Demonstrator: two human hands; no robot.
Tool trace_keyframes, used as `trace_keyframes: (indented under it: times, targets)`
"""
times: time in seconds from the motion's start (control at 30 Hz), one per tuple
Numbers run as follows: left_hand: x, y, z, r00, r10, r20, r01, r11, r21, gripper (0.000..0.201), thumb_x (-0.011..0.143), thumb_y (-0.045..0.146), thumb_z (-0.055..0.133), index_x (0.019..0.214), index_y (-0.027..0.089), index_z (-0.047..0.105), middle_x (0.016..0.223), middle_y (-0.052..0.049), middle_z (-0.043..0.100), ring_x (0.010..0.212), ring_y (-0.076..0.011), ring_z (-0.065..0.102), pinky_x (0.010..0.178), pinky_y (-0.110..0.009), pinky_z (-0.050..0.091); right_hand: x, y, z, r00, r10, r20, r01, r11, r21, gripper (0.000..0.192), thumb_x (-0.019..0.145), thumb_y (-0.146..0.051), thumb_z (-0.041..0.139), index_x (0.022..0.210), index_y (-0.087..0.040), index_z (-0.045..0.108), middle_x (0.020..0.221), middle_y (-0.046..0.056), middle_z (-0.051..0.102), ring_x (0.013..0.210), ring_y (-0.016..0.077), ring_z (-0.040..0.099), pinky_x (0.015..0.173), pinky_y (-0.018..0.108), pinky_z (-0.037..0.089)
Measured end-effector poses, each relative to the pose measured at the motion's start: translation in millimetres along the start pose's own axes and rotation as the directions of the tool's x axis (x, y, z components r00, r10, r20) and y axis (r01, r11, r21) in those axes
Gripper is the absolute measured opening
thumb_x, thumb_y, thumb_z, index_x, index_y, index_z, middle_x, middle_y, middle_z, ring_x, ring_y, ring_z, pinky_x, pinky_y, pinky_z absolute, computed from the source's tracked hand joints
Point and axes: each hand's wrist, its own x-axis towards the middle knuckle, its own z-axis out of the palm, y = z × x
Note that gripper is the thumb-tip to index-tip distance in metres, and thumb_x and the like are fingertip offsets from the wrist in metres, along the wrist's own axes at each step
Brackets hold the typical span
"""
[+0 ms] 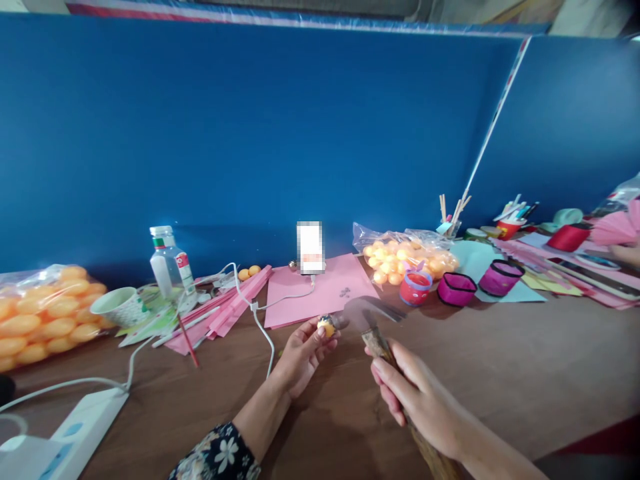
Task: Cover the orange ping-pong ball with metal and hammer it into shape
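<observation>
Between the fingertips of my left hand [307,357] is a small orange ball [327,326] with dark marks on its top. My right hand [407,383] wraps around the wooden handle of a claw hammer [377,343]. The blurred hammer head points left, its face close against the ball's right side; whether they touch I cannot tell. Just behind both hands lies a stack of pink paper [320,293], with a small dark cluster of bits on it. The lower end of the hammer handle runs down past my right wrist.
Bags of orange balls stand left [55,310] and right [400,257]. A clear bottle [173,267], a paper cup [120,307] and a white power strip [83,433] with cables are leftward. Purple rings [457,289] stand at right. Another person's hand [627,255] shows at the far right.
</observation>
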Motion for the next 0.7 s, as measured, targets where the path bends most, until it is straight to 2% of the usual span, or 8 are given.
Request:
trace_keyframes:
  times: [0.13, 0.33, 0.7]
  targets:
    - [1.4, -2.1, -2.1, 0.999, 0.021, -0.039, -0.022, 0.999, -0.028, 0.018, 0.071, 0.022, 0.065, 0.087, 0.014, 0.061, 0.086, -0.004, 0.065, 0.081, -0.0121, 0.062, 0.076, -0.022, 0.046, -0.5, -1.4, -0.9, 1.0, -0.009, -0.007, 0.009, 1.0, 0.006, 0.029, 0.089, -0.044, 0.033, 0.089, -0.018, 0.045, 0.056, -0.007, 0.041, 0.042, 0.0058, 0.037, 0.043, 0.018, 0.036]
    - [-3.1, -1.5, 2.0, 0.999, -0.027, 0.019, 0.027, 0.999, -0.028, 0.03, 0.073, 0.02, 0.063, 0.102, 0.014, 0.056, 0.096, -0.008, 0.066, 0.086, -0.0141, 0.062, 0.083, -0.024, 0.044, 1.7, 3.1, 0.3, 1.0, -0.013, -0.007, 0.013, 1.0, -0.007, 0.029, 0.089, -0.044, 0.034, 0.086, -0.018, 0.046, 0.056, -0.006, 0.042, 0.042, 0.0056, 0.037, 0.041, 0.018, 0.036]
    - [-2.6, 0.0, 1.0, 0.998, -0.054, 0.023, 0.054, 0.998, -0.021, 0.021, 0.074, 0.021, 0.062, 0.093, 0.013, 0.056, 0.094, -0.01, 0.066, 0.089, -0.0176, 0.062, 0.08, -0.026, 0.047, 0.3, 5.3, 0.4, 1.0, 0.004, -0.003, -0.005, 1.0, -0.004, 0.029, 0.088, -0.045, 0.035, 0.088, -0.019, 0.046, 0.059, -0.005, 0.044, 0.044, 0.006, 0.038, 0.04, 0.017, 0.035]
